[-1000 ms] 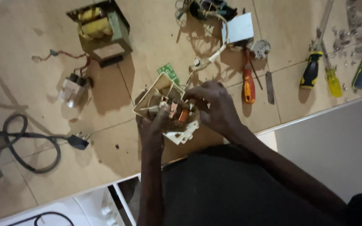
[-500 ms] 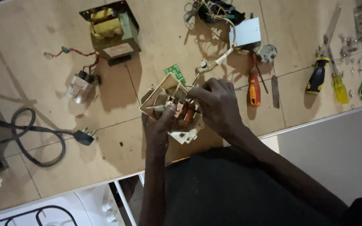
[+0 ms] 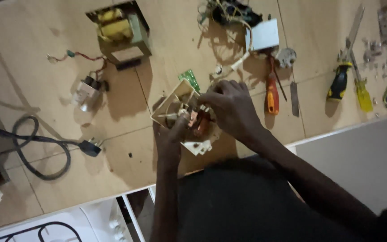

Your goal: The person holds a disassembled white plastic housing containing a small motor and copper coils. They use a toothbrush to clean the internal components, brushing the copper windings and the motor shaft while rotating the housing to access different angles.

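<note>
1 transformer [image 3: 121, 33], 1 capacitor [image 3: 86, 92], 3 screwdrivers [image 3: 272, 92], 1 power cord [image 3: 41, 143], 2 hands [image 3: 231, 105].

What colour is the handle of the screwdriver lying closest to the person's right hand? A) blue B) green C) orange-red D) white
C: the screwdriver lying on the wooden table just beside the right hand has an orange-red handle.

Cream switch housing [image 3: 178, 105] — red-handled screwdriver [image 3: 272, 94] — yellow-wound transformer [image 3: 119, 33].
</note>
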